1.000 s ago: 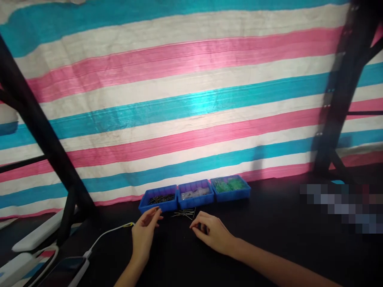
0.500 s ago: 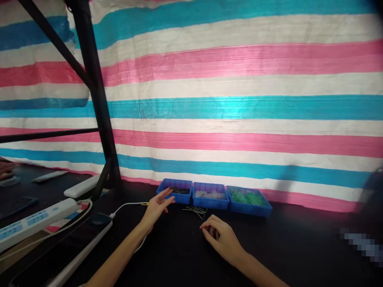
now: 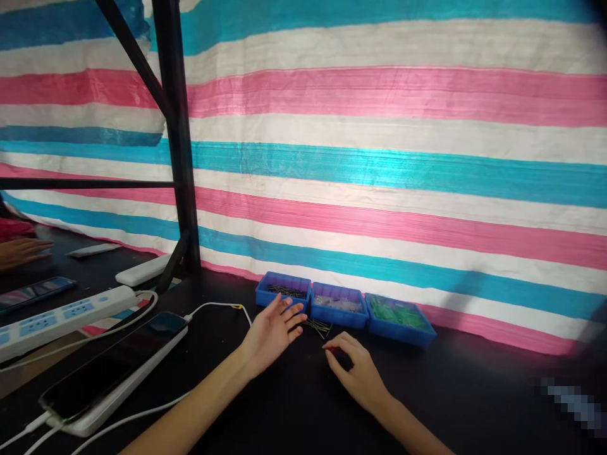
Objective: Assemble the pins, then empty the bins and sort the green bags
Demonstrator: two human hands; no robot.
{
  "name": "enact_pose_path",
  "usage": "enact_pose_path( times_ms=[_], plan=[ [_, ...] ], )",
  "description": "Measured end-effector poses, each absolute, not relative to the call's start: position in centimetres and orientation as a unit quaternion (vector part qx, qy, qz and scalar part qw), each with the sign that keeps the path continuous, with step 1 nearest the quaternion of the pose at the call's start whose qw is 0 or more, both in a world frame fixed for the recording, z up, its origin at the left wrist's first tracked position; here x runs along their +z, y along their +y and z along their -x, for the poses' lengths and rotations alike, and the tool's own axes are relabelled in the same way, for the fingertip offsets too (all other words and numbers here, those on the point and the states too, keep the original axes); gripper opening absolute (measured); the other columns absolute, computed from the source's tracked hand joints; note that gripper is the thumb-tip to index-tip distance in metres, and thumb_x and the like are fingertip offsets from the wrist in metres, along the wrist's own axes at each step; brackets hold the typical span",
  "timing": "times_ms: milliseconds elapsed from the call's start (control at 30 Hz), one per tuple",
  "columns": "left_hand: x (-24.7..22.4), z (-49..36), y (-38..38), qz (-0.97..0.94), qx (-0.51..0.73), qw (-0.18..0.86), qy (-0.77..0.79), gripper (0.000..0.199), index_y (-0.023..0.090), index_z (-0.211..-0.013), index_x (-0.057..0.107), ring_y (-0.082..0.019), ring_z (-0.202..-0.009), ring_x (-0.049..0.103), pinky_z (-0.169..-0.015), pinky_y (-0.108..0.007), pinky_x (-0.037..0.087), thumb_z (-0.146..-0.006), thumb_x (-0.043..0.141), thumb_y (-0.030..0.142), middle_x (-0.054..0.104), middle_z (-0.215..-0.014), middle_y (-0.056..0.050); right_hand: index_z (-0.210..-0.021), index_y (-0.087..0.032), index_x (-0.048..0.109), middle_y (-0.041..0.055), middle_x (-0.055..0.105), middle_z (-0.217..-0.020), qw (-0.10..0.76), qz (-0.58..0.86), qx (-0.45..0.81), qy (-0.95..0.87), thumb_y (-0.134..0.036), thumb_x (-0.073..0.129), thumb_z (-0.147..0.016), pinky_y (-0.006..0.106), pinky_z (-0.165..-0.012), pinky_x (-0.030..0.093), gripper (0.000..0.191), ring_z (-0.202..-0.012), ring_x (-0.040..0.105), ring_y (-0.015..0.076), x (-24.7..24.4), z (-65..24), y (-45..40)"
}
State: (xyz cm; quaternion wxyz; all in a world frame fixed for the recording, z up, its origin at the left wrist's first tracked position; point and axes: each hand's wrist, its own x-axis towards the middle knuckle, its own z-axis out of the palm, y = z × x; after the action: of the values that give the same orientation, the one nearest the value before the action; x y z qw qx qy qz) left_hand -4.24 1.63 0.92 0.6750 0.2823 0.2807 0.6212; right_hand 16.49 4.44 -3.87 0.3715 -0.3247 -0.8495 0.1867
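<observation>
My left hand (image 3: pixel 275 332) is palm up with its fingers spread and nothing in it, in front of the left blue tray (image 3: pixel 283 303), which holds thin dark pieces. A small pile of thin sticks (image 3: pixel 318 326) lies on the black table, just beyond its fingertips. To the right, my right hand (image 3: pixel 353 366) is curled, thumb and index finger brought close; whatever may be between them is too small to make out. The middle blue tray (image 3: pixel 338 316) contains clear pieces, and the right blue tray (image 3: pixel 401 330) contains green ones.
At left lie a phone on a white block (image 3: pixel 116 366), white cables, a power strip (image 3: pixel 71 316) and another phone (image 3: pixel 35 294). Another person's hand (image 3: pixel 23 253) shows at the far left. A black metal post (image 3: pixel 180 139) stands before a striped sheet (image 3: pixel 379 215).
My left hand has moved right and nearer, turning its palm up beside the sticks. The view has shifted a little, and another person's hand now shows at the far left.
</observation>
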Motion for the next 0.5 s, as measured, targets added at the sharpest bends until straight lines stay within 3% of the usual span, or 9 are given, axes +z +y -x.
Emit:
enact_pose_path(
  times_ms=[233,500],
  plan=[
    [1.2,2.7,0.2,-0.297,0.593,0.714,0.227,0.025,0.020,-0.071,0.054,-0.023,-0.093,0.062,-0.072,-0.035,0.049,-0.087,0.046,0.037,0.064,-0.100,-0.009,-0.099,-0.021,0.061,0.0078,0.060,-0.108,0.359,0.321,0.119,-0.868,-0.021,0.056,-0.077,0.043,-0.094,0.037,0.022,-0.110,0.049,0.0259,-3.7,-16.5,4.2],
    [2.1,2.0,-1.1,-0.256,0.549,0.782,0.149,0.025,0.017,-0.070,0.054,-0.019,-0.093,0.059,-0.074,-0.028,0.044,-0.090,0.044,0.029,0.061,-0.094,-0.004,-0.114,-0.019,0.054,0.0089,0.051,-0.127,0.317,0.320,0.084,-0.889,-0.026,0.054,-0.079,0.049,-0.105,0.025,0.036,-0.125,0.037,0.0261,-4.4,-16.9,5.0]
  ],
)
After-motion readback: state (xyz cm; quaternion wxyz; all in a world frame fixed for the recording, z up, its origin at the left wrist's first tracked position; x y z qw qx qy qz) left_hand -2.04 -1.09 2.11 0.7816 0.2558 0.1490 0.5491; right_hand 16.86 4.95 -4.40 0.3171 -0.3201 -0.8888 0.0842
